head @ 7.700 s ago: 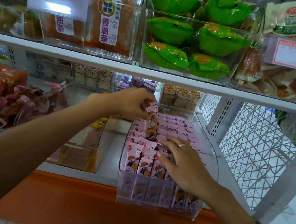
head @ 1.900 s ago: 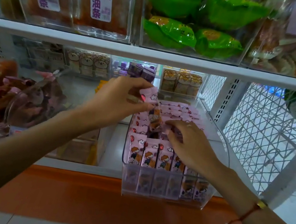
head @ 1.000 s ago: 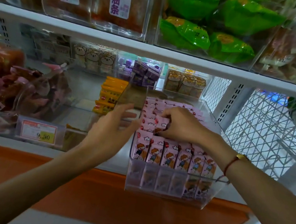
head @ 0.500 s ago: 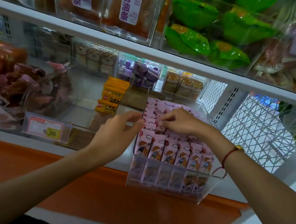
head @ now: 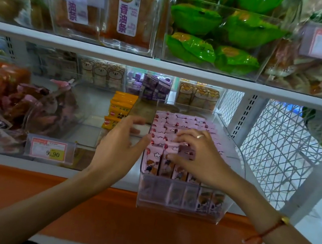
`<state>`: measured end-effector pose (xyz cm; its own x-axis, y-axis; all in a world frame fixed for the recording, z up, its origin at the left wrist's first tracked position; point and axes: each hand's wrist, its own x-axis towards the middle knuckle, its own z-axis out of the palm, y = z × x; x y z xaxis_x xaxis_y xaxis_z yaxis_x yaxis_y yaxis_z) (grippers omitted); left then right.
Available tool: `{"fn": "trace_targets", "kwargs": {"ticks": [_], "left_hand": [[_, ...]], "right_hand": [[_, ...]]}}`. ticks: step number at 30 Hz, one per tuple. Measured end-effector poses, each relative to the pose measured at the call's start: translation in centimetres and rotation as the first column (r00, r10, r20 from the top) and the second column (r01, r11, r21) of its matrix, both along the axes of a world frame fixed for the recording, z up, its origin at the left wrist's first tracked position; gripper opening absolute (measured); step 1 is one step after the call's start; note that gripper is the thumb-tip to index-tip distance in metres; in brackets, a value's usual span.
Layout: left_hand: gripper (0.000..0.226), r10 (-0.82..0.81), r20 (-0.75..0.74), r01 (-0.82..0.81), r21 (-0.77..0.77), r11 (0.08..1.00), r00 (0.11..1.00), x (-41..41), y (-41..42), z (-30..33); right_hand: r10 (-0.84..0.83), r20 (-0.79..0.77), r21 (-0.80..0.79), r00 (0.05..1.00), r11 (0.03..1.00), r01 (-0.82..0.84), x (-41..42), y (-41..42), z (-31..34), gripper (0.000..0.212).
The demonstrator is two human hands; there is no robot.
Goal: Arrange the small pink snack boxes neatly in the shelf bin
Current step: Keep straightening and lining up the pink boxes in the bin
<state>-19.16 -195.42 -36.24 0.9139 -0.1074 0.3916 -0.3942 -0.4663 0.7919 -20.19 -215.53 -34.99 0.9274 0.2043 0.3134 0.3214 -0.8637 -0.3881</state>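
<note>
The right hand lies flat, fingers spread, on the pink boxes standing in rows in the bin, directly beneath it, while the left hand, open, touches the bin's left wall.

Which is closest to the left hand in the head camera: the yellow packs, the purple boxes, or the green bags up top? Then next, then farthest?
From the left hand:
1. Yellow packs, just behind its fingertips, same shelf.
2. Purple boxes, farther back on that shelf.
3. Green bags, in the bin on the shelf above.
</note>
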Motion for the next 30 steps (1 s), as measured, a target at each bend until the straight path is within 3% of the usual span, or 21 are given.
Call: {"fn": "trace_targets", "kwargs": {"ticks": [2,4,6,10,14,19,23,26,30], "left_hand": [[0.038,-0.003,0.114,0.005,-0.014,1.000,0.993,-0.6,-0.3,0.7],[0.043,-0.047,0.166,0.049,-0.005,0.999,0.985,-1.2,-0.8,1.2],[0.050,-0.113,0.175,0.106,0.045,0.993,0.978,-1.6,-1.4,1.3],[0.060,-0.186,0.176,0.169,0.105,0.980,0.967,-2.1,-2.4,1.0],[0.051,-0.207,0.189,0.196,0.075,0.978,0.960,-2.1,-2.6,1.0],[0.051,-0.161,0.243,0.151,0.059,0.987,0.957,-2.2,-2.3,1.2],[0.046,-0.134,0.233,0.125,0.053,0.991,0.963,-2.3,-1.9,1.3],[0.045,-0.141,0.222,0.128,0.070,0.989,0.965,-2.3,-1.9,1.2],[0.048,-0.140,0.264,0.128,0.063,0.990,0.954,-2.5,-1.9,1.6]], "right_hand": [[-0.033,0.028,0.271,0.999,0.962,0.024,-0.4,-0.1,0.6,0.041],[-0.062,0.061,0.533,0.996,0.846,0.020,-0.9,0.0,1.3,0.034],[-0.102,0.100,0.686,0.990,0.727,0.005,-1.5,0.4,1.9,0.028],[-0.131,0.078,0.807,0.988,0.591,0.015,-2.4,1.0,2.5,0.025],[-0.095,-0.020,0.888,0.995,0.456,0.062,-2.7,1.1,2.7,0.030],[0.048,-0.089,0.950,0.995,0.303,0.070,-2.7,1.1,2.8,0.032],[0.211,-0.133,0.962,0.968,0.262,0.075,-2.8,1.2,2.8,0.008],[0.261,-0.152,0.969,0.953,0.231,0.092,-2.9,1.5,2.6,0.014],[0.090,-0.095,0.959,0.991,0.275,0.067,-3.0,1.9,2.8,0.043]]}}
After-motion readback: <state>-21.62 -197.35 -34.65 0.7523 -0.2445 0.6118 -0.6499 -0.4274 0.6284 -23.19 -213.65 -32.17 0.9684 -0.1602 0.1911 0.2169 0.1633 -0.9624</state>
